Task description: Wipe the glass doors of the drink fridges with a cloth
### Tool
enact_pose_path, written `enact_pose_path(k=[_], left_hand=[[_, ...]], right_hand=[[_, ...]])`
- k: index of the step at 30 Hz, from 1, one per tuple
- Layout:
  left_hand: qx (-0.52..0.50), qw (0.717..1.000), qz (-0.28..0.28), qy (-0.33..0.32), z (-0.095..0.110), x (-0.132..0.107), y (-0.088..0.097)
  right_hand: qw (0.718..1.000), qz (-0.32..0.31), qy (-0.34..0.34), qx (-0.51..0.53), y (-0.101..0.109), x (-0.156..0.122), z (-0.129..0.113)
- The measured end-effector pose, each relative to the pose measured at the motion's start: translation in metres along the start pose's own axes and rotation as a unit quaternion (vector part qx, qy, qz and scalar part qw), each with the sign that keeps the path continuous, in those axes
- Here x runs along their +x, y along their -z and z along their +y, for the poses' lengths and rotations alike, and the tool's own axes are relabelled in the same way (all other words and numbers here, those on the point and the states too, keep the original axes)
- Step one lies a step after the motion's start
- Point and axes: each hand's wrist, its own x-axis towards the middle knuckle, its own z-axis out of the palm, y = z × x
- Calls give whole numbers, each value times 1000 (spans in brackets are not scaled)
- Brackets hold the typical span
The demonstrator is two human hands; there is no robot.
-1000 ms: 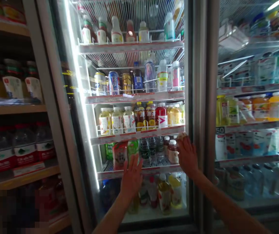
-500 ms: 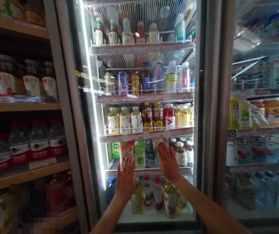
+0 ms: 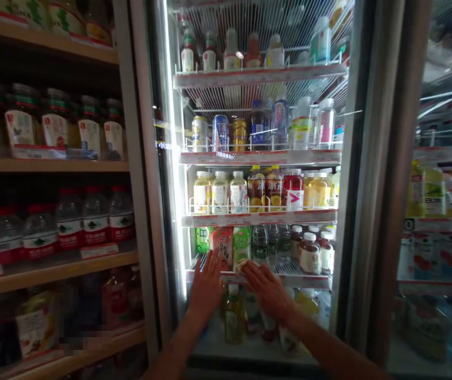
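My left hand (image 3: 205, 287) lies flat on the glass door (image 3: 170, 211) of a lit drinks fridge, fingers spread, low on the pane. My right hand (image 3: 268, 291) presses a small pale cloth (image 3: 242, 264) against the same glass, just right of the left hand, at the height of the second shelf from the bottom. Behind the glass at that height stand a pink carton (image 3: 222, 244) and a green bottle (image 3: 241, 243).
Wire shelves in the fridge hold several rows of bottles and cans (image 3: 226, 133). Open wooden shelves (image 3: 51, 166) on the left carry jars and water bottles. A grey door frame (image 3: 372, 184) separates a second fridge (image 3: 443, 200) on the right.
My right hand has slid the cloth leftward and down across the glass, from the door's right edge to beside my left hand. The left hand stays flat on the pane.
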Motion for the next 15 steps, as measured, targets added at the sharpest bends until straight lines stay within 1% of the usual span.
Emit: enact_pose_path(k=[1,5,6,7,10,11,12,13,15], left_hand=[[-1,1000,-2,5,-3,-1,1],[7,1000,-11,23,-15,-7,3],[9,1000,-15,23,-18,-8,3],[13,999,-17,24,-21,-10,3],[25,999,-22,33,-34,-15,1],[28,999,-23,36,-39,-17,1],[30,998,-25,41,-44,-19,2],[32,998,-28,47,-48,-20,2],[36,997,-38,61,-57,-21,3]], right_hand=[[1000,2,-4,4,0,2,-1],[991,22,-133,0,4,32,7],[990,25,-141,0,3,36,6],[992,23,-126,3,0,37,3],[1000,-1,-9,20,-10,29,-14],[999,-6,20,27,-13,27,-19],[999,-6,30,32,-13,29,-23],[999,-2,19,37,-13,35,-26],[998,11,-44,43,-10,53,-27]])
